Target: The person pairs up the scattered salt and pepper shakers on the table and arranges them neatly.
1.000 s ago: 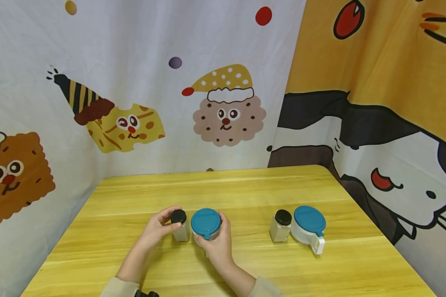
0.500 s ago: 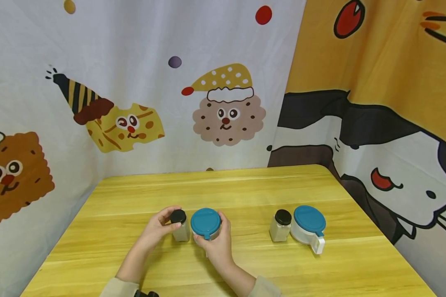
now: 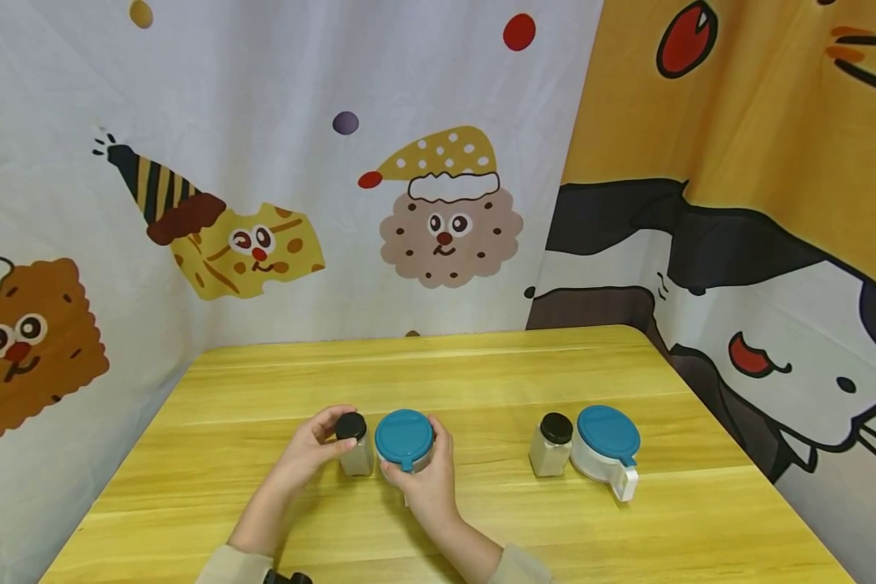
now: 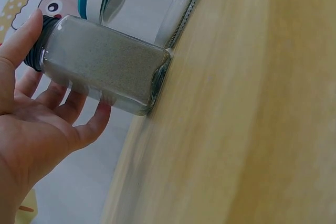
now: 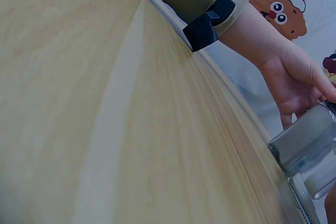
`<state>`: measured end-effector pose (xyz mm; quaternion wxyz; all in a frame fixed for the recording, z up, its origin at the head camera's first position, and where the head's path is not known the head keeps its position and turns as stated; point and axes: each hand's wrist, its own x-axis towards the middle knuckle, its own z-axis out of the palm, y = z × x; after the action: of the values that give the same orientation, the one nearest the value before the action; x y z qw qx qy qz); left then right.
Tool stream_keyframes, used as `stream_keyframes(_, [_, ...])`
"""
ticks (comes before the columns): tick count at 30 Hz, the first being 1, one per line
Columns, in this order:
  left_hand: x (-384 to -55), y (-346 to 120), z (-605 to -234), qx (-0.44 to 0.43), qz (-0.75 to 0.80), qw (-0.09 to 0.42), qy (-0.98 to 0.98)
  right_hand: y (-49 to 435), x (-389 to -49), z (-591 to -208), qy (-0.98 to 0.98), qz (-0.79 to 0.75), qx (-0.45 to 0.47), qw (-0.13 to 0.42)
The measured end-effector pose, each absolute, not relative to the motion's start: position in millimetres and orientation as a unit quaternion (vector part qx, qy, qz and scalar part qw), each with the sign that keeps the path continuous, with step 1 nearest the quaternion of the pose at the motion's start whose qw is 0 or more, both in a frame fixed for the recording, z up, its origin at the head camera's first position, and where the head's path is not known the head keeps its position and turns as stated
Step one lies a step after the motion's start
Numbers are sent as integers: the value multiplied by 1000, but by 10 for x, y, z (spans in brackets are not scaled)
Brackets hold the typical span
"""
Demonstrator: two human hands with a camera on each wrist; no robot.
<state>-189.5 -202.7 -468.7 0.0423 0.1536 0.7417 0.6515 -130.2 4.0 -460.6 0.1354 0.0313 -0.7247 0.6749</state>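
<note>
My left hand [image 3: 310, 450] grips a small square glass spice jar [image 3: 355, 461] by its black lid, thumb on the near side. In the left wrist view the jar [image 4: 105, 64] holds greyish powder, and its base meets the tabletop. Just right of it, my right hand [image 3: 431, 487] holds a round seasoning pot [image 3: 405, 438] with a blue lid, fingers and thumb curled about its side. The pot's clear body shows in the left wrist view; its handle is mostly hidden by my hand. Only a sliver of my right hand [image 5: 331, 205] enters the right wrist view.
On the right of the wooden table [image 3: 482, 373] stand a second black-lidded jar [image 3: 550, 456] and a second blue-lidded pot [image 3: 607, 434], side by side, its white handle towards me. A printed curtain [image 3: 277, 105] hangs behind the table's far edge.
</note>
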Motion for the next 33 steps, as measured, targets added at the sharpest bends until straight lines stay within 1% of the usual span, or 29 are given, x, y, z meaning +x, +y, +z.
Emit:
stream_keyframes(3, [-1892,-2027,-4686,154,652,43,741,42,-1308,-4622,-725,673,36,138])
stream_keyframes(10, [-1889,-2029,-4687,160,651,43,741,39,-1460,-4938,-729,669,38,140])
stream_keyframes(13, [-1888,-2030,-4688,163,650,41,741,47,-1488,-4992,-729,669,42,138])
stream_keyframes(27, [-1875,-2030,-4675,169,652,41,738,50,-1481,-4985,-728,671,43,132])
stream_keyframes(33, [-1887,-2034,-4673,188,666,34,721,70,-1480,-4961,-723,677,45,130])
